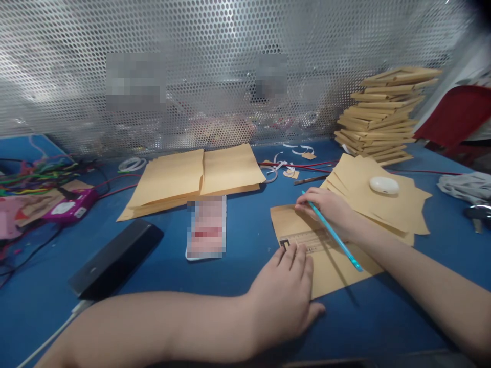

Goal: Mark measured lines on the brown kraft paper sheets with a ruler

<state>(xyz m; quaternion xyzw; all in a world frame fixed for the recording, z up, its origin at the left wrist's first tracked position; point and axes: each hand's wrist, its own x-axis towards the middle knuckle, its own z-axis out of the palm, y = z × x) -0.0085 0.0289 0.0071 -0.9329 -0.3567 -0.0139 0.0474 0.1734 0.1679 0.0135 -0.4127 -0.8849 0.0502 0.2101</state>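
Note:
A sheet of brown paper lies on the blue table at the right, with a clear ruler across it. My left hand rests flat, fingertips on the ruler's left end and the paper, thumb out to the side. Above the ruler, my right hand pinches a teal pencil that slants down to the right. Its writing tip is hidden by my fingers. Close to this hand is a fanned pile of brown paper with a white rounded case on top.
A tall stack of folded brown paper stands at the back right. Brown sheets lie at the back left. A phone, a black oblong device and a purple box are leftward. A perforated metal panel borders the back.

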